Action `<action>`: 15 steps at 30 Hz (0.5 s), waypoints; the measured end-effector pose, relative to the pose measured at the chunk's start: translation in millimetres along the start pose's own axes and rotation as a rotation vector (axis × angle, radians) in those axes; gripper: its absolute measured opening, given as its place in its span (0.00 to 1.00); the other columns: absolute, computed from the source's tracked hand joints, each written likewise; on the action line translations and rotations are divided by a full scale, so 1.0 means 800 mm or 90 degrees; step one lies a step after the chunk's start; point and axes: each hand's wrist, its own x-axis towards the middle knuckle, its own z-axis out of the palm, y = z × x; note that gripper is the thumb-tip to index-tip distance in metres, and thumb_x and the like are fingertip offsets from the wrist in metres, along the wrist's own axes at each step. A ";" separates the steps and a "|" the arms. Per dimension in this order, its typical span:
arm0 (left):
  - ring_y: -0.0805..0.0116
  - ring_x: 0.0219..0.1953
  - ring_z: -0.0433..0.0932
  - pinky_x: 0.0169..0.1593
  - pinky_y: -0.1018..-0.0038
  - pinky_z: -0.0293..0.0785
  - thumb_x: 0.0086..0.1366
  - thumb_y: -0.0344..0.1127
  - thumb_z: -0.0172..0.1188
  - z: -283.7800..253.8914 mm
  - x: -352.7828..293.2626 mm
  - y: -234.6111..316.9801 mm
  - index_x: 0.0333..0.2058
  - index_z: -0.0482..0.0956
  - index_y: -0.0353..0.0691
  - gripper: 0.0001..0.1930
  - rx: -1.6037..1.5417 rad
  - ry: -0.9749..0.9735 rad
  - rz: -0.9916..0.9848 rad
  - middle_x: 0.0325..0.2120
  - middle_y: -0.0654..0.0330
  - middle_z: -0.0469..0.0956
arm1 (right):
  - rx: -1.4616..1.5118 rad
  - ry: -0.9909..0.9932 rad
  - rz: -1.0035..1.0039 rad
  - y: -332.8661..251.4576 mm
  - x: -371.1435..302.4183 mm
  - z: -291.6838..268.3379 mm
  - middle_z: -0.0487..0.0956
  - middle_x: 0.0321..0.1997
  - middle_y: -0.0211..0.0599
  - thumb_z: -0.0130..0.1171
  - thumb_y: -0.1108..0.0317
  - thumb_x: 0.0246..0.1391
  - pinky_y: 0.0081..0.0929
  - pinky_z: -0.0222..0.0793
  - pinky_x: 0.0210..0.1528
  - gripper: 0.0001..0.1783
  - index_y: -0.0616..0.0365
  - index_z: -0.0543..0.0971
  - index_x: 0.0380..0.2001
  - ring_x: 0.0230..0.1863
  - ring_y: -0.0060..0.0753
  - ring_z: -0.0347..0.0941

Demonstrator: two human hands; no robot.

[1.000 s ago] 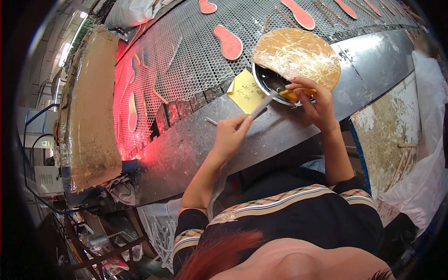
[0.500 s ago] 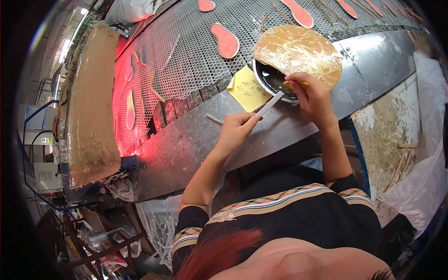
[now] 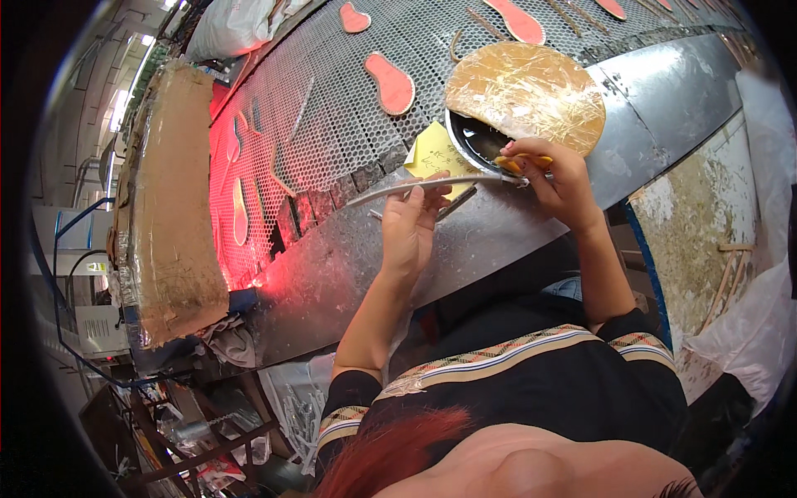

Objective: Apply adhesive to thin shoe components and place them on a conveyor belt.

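My left hand point(image 3: 408, 228) grips a narrow pale grey strip point(image 3: 452, 180) between thumb and fingers. The strip runs in a slight curve toward my right hand point(image 3: 564, 183). Closed in the right fingers is a small tool with a yellow handle point(image 3: 540, 160), apparently a brush. Its tip is at the strip's right end, partly hidden by the fingers. Just beyond stands a round bowl point(image 3: 470, 159) with dark liquid inside. A brown disc wrapped in clear film point(image 3: 531, 87) covers most of the bowl. Behind the strip, a yellow note point(image 3: 437, 149) lies partly hidden.
A metal ledge point(image 3: 332, 274) edges the mesh conveyor point(image 3: 324, 108), which carries several pink insoles point(image 3: 390, 83) and thin strips. Red light glows at left beside a taped cardboard panel point(image 3: 170, 207). More pale strips point(image 3: 303, 415) hang below. White plastic sheeting point(image 3: 747, 340) is at right.
My left hand has turned the strip from slanting to nearly level, and more of its length shows. The right hand has brought the yellow-handled brush from over the bowl to the strip's end.
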 end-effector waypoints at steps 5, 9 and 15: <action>0.60 0.47 0.76 0.52 0.66 0.72 0.68 0.32 0.48 0.009 -0.002 -0.012 0.48 0.65 0.34 0.13 -0.047 0.086 -0.079 0.46 0.47 0.75 | 0.018 0.123 -0.031 0.001 -0.002 0.006 0.81 0.36 0.41 0.55 0.79 0.53 0.24 0.73 0.43 0.08 0.62 0.76 0.38 0.40 0.32 0.79; 0.59 0.47 0.76 0.53 0.63 0.73 0.67 0.31 0.48 -0.001 -0.001 -0.025 0.49 0.64 0.32 0.14 -0.051 0.121 -0.113 0.45 0.48 0.75 | 0.047 0.260 -0.029 0.001 -0.007 0.024 0.81 0.36 0.42 0.57 0.80 0.51 0.25 0.73 0.42 0.11 0.62 0.75 0.39 0.39 0.33 0.80; 0.58 0.48 0.76 0.53 0.64 0.73 0.66 0.29 0.49 0.005 -0.001 -0.022 0.48 0.64 0.31 0.13 -0.062 0.138 -0.114 0.44 0.48 0.74 | -0.025 0.140 -0.137 0.000 0.002 0.033 0.79 0.38 0.43 0.58 0.81 0.50 0.25 0.73 0.38 0.13 0.61 0.74 0.40 0.37 0.39 0.79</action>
